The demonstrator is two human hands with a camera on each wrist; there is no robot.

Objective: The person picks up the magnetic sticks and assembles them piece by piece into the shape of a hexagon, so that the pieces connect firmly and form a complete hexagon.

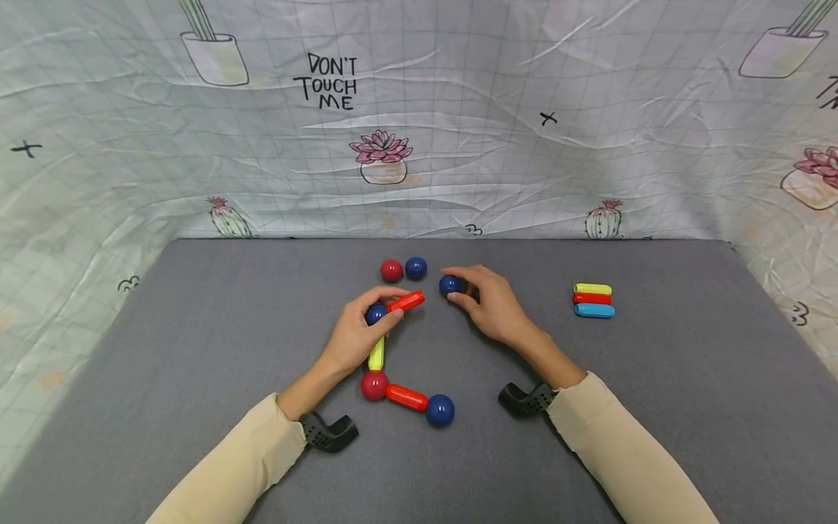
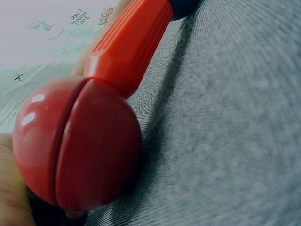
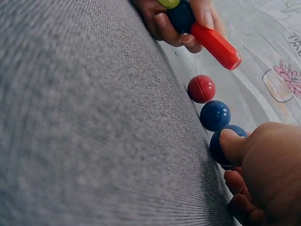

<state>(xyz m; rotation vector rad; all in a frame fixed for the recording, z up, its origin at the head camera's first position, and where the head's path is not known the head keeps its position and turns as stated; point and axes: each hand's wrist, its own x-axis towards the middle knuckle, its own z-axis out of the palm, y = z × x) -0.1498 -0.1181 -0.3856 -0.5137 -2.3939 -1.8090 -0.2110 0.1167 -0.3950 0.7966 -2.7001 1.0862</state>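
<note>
My left hand (image 1: 356, 331) grips a blue ball (image 1: 376, 314) at a corner of a joined chain. From that ball a red rod (image 1: 411, 300) points up and right, its far end free. A yellow rod (image 1: 376, 354) runs down from the left hand to a red ball (image 1: 374, 386). Another red rod (image 1: 406, 397) links that red ball to a blue ball (image 1: 440, 410) at the chain's other end. My right hand (image 1: 494, 304) pinches a separate blue ball (image 1: 449, 284) between thumb and fingers, to the right of the free rod end.
A loose red ball (image 1: 391, 271) and a loose blue ball (image 1: 415, 268) sit side by side beyond the hands. At the right lie a yellow rod (image 1: 592, 289), a red rod (image 1: 592, 298) and a light blue rod (image 1: 594, 311). A printed cloth (image 1: 458, 131) rises behind the grey table (image 1: 262, 291).
</note>
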